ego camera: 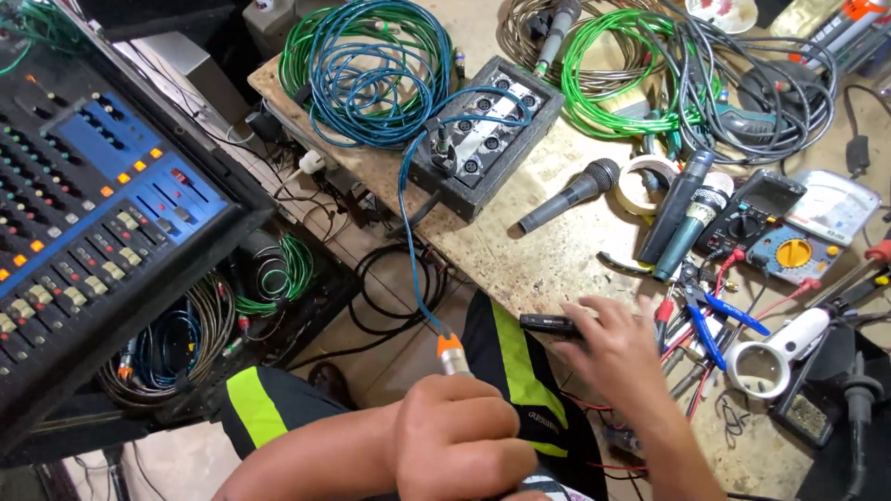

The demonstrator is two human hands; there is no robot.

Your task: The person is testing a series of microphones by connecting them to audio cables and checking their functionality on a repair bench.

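Two bare hands at a cluttered workbench (557,250), one on a cable plug, one reaching into tools.

Left hand (459,436), off the bench's near edge, fingers wrapped tight round a plug with an orange collar (451,353); its blue cable (408,232) climbs from there onto the bench to a grey stage box (484,134). Right hand (617,348) lies palm down on the bench's near edge, fingers loosely spread, tips beside a small black tool (549,324); cannot tell if it grips anything. Blue-handled pliers (710,325) just right of that hand. Two microphones (687,218) farther back on the bench. Mixing console (93,204) stands well left of the bench.
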